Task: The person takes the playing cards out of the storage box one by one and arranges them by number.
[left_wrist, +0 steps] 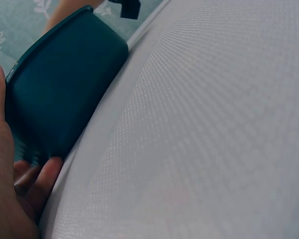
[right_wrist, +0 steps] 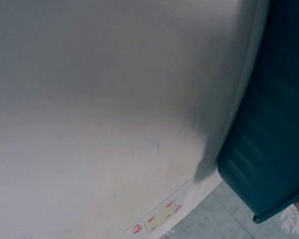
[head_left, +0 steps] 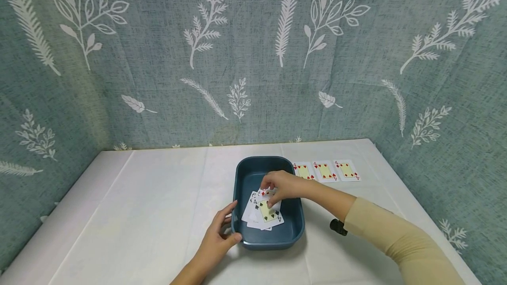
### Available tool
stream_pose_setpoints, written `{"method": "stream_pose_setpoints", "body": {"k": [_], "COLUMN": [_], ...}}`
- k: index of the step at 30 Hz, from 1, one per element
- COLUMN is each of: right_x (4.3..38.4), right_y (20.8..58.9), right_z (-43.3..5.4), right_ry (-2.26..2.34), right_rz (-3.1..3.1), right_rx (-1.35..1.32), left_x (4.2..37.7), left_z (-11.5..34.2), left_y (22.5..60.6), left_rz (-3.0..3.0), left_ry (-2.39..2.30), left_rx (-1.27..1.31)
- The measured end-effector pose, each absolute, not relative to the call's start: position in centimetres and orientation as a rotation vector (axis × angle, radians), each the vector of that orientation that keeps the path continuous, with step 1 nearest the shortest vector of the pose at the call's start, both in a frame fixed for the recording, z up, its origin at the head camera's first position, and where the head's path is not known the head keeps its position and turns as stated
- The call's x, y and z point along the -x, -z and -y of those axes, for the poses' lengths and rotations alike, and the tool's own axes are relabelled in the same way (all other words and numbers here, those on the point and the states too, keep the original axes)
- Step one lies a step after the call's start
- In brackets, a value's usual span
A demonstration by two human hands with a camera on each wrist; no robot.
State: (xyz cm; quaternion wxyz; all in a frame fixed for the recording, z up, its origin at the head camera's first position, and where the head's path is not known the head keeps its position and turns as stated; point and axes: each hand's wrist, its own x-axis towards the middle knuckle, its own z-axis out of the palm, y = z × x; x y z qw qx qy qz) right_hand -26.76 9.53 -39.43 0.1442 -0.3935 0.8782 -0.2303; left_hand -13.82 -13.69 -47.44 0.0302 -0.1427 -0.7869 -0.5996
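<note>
A dark blue tray [head_left: 247, 168] sits on the white-covered table, holding a loose pile of overlapping playing cards [head_left: 253, 212]; a card with black spades lies uppermost in front. At the tray's near left corner my left hand [head_left: 215, 236] grips the wall, thumb at the rim and fingers along the outside; the left wrist view shows the fingertips low against the tray side [left_wrist: 70, 84]. My right hand [head_left: 283, 186] reaches in over the right wall, its curled thumb and fingers pinching at a red-pipped playing card [head_left: 263, 193] in the pile. The fingers partly hide it.
Three red playing cards [head_left: 325, 171] lie face up in a row behind the tray's right side. A small black object [head_left: 338, 227] shows beneath the right sleeve. Patterned green fabric [head_left: 253, 56] walls the table at the back and both sides.
</note>
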Motion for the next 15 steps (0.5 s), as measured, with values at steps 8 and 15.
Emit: {"method": "stream_pose_setpoints", "body": {"k": [8,15], "right_x": [26.44,26.55], "right_y": [40.35,40.55], "right_z": [-9.03,-8.75], "right_ry": [0.349,0.198], "right_rz": [-2.622,-2.665], "right_rx": [1.127,1.099], "left_x": [13.78,13.9], "left_z": [13.66,13.7], "left_y": [47.46,47.45], "left_rz": [2.415,2.413], "left_ry": [1.872,1.864], "left_rx": [0.466,0.463]}}
